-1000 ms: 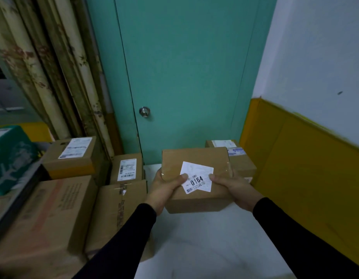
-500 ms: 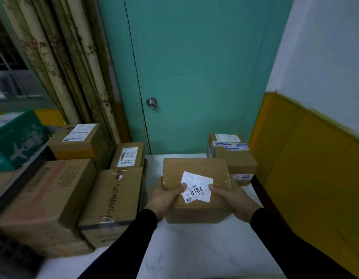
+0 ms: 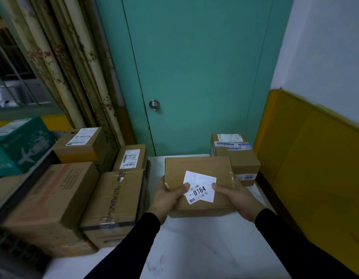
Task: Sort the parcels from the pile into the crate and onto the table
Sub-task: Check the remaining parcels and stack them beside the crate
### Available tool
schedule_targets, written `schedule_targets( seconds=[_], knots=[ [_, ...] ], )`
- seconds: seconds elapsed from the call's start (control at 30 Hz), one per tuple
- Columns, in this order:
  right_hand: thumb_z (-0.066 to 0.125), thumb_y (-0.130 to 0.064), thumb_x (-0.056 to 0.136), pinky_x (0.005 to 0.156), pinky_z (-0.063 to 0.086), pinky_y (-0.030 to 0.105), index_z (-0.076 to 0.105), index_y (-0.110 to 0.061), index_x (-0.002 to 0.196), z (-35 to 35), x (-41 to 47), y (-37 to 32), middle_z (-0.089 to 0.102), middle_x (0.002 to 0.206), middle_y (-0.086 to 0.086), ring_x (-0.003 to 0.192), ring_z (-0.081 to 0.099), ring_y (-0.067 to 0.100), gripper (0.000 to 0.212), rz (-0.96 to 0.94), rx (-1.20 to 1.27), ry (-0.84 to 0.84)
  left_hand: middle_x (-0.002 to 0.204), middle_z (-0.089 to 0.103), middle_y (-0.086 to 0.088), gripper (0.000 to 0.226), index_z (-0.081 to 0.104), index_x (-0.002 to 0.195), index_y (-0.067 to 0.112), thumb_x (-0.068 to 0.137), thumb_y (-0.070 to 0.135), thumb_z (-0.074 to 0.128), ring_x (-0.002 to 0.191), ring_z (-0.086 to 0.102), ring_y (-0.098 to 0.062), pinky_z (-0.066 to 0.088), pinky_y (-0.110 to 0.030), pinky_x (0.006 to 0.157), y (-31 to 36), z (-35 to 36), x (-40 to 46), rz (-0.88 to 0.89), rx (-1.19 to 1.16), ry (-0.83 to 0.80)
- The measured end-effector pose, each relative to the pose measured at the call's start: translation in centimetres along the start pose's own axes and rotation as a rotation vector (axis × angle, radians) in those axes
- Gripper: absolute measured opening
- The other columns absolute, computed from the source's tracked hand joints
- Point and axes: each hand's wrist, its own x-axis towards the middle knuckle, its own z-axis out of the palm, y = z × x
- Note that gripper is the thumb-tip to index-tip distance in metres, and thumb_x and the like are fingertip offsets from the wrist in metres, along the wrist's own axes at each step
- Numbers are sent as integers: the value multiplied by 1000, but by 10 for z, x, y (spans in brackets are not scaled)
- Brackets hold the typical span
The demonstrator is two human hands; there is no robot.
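Both hands, left hand [image 3: 166, 196] and right hand [image 3: 235, 195], grip the labelled parcel [image 3: 198, 178] firmly; lower it flat onto the table [image 3: 194, 248], just before the corner parcel [image 3: 238, 158].

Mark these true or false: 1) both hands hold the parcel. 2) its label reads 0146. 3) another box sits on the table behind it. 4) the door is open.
1) Both hands, left hand and right hand, hold the parcel: true.
2) Its label reads 0146: false, it reads 0164.
3) Another box sits on the table behind it: true.
4) The door is open: false, it is closed.
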Motion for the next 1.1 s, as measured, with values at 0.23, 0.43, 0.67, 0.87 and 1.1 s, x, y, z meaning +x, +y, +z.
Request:
schedule_targets(
  seconds=[0.23, 0.43, 0.67, 0.87, 1.1],
  knots=[
    [68, -42, 88, 103, 53, 46, 60, -33, 129, 4, -5, -7, 73, 124, -6, 116, 69, 19, 43, -52, 133, -48, 103, 79, -1, 56, 74, 114, 25, 90, 71, 55, 98, 75, -20, 53, -43, 100, 31, -24, -4, -150, -217, -49],
    [40, -71, 94, 98, 52, 46, 65, -24, 134, 7, -2, -1, 69, 130, 7, 122, 64, 27, 67, 132, 274, 10, 95, 78, -12, 41, 77, 103, 16, 93, 53, 64, 87, 74, -28, 58, -44, 90, 34, -42, -3, -272, -232, -88],
    [67, -39, 88, 93, 56, 46, 62, -20, 133, 14, -8, 8, 74, 122, 8, 111, 71, 28, 49, 227, 188, -165, 109, 73, -19, 56, 53, 129, 13, 78, -1, 72, 90, 71, -33, 58, -40, 75, 8, -58, -5, -288, -205, -164],
    [88, -21, 69, 83, 61, 38, 41, -21, 149, 27, -4, 12, 71, 125, 8, 109, 72, 25, 93, 149, 34, -139, 122, 66, -3, 102, 30, 135, 27, 59, 39, 97, 105, 69, -21, 57, -35, 90, 1, -55, -7, -100, 23, -106],
    [82, -9, 79, 85, 60, 36, 45, -20, 146, 28, -4, 12, 73, 123, 7, 110, 71, 25, 77, 139, 19, -129, 111, 75, 8, 65, 50, 133, 30, 80, 15, 85, 97, 73, -6, 56, -19, 78, -5, -52, -3, -11, 10, -143]
  ],
)
